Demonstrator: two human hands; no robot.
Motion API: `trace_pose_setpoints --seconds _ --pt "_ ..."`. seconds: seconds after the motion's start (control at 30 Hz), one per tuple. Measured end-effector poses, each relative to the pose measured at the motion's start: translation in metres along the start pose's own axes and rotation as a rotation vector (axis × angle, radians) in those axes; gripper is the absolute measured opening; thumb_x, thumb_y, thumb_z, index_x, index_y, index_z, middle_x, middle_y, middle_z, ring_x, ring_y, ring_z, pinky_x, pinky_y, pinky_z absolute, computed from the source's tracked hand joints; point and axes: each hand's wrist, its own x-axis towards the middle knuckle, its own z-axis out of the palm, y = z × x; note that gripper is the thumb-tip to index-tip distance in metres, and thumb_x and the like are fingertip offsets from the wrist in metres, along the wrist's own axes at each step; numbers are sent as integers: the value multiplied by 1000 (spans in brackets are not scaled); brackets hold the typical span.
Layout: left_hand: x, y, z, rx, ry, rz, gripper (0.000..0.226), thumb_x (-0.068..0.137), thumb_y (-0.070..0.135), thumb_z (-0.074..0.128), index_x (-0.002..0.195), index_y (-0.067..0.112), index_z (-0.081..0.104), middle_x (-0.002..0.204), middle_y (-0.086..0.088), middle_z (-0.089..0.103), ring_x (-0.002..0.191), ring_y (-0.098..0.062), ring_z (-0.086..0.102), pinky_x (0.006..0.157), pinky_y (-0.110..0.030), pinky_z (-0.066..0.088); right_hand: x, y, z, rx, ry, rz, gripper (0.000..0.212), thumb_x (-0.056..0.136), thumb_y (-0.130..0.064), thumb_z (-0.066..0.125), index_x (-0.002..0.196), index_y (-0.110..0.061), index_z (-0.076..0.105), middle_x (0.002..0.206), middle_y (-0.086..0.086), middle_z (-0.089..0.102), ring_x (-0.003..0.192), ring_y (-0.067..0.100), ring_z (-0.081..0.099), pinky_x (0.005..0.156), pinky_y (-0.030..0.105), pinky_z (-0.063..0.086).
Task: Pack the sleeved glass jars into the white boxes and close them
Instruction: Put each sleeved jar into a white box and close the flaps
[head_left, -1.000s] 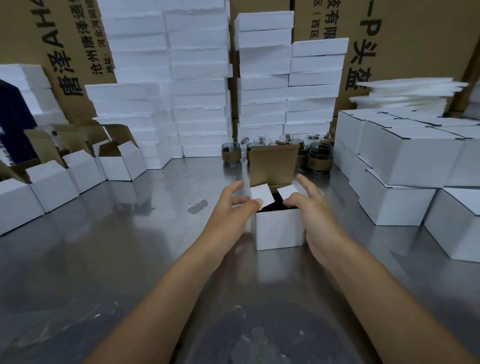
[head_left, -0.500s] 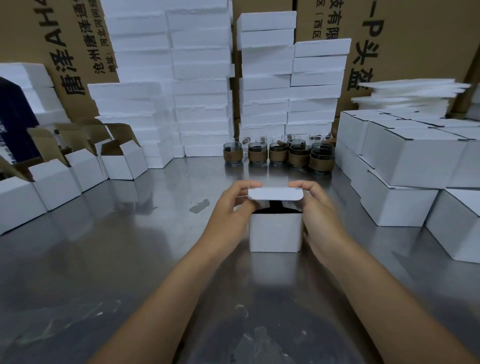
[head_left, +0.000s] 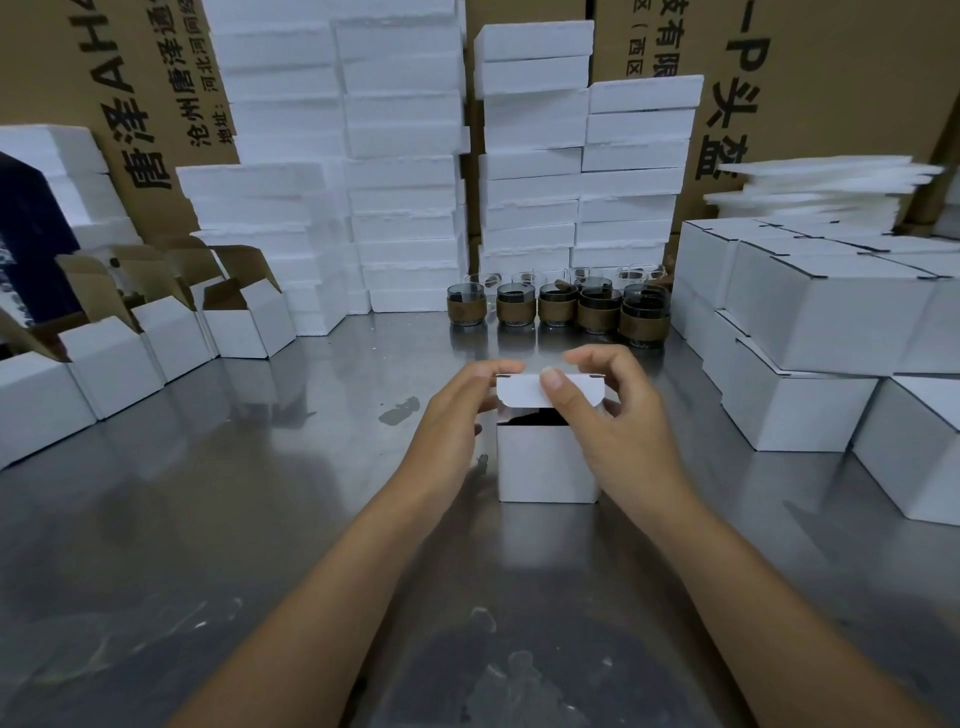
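Both left hand (head_left: 457, 410) and right hand (head_left: 618, 421) pinch the lid (head_left: 571, 378), its tuck flap (head_left: 519, 394) just above the front wall of the white box (head_left: 545, 467).

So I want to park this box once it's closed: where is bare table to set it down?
Bare steel table lies left of the box, between the open boxes and the left hand. The right is crowded with closed boxes; jars line the back.
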Motion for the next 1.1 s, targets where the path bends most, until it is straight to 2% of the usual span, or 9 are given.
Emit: trace_pose_setpoints --seconds 0.1,0.2,0.27,0.5,0.6,0.67,0.8,1.03,1.1 --pt "0 -2 -1 -24 -25 -9 36 78 66 36 85 49 67 107 13 65 111 -10 57 100 -34 41 1 2 -2 10 -29 -8 45 64 -56 62 99 -27 56 99 -12 58 92 -3 56 79 14 46" --pt "-2 -3 -3 -8 -54 40 39 70 76 46 90 49 65 96 23 66 101 -2 60 79 -15 49 3 6 -3 18 -51 -22 39 67 -51 65 97 -28 56 100 -11 59 85 -7 56 69 9 44" --pt "-2 -4 -5 15 -59 71 36 71 71 50 93 47 65 97 25 65 99 1 60 72 -9 48 3 8 -4 22 -62 -29 34 70 -46 68 97 -29 56 101 -9 59 84 -6 56 66 8 43" --pt "-1 -6 -9 -17 -92 68 31 74 56 53 96 39 66 95 20 67 93 3 62 76 -11 50 2 8 -6 -3 -91 -13 36 68 -47 69 98 -30 55 101 -11 59 81 -7 56 62 7 42" --pt "-1 -8 -11 -17 -111 42 22 79 53 61 96 41 67 97 19 66 94 2 61 76 -12 50 1 10 -7 -53 -109 2 28 79 -34 70 101 -26 57 105 -8 59 91 3 58 71 17 46" --pt "1 -10 -11 -14 -113 23 21 79 47 57 98 44 65 102 20 64 100 2 59 86 -18 48 1 9 -5 -55 -96 18 19 84 -33 64 100 -23 59 105 -6 60 96 9 57 79 24 47" --pt "1 -9 -8 -34 -115 2 34 76 42 50 108 52 55 123 18 52 119 -5 48 106 -32 36 2 5 -4 -40 -42 15 13 95 -21 49 94 -18 61 103 -4 60 94 3 52 77 10 37" --pt "6 -14 -7 -66 -135 25 48 93 12 46 111 56 48 120 18 48 112 4 49 84 -20 42 1 7 -3 -60 -74 64 19 94 -12 48 100 -26 58 108 -3 59 103 22 57 88 39 46" --pt "6 -14 -7 -64 -136 17 48 94 11 45 111 56 47 120 19 48 111 5 49 77 -14 45 1 7 -3 -59 -63 54 19 94 -11 48 100 -27 58 109 -2 59 103 21 57 89 37 46"
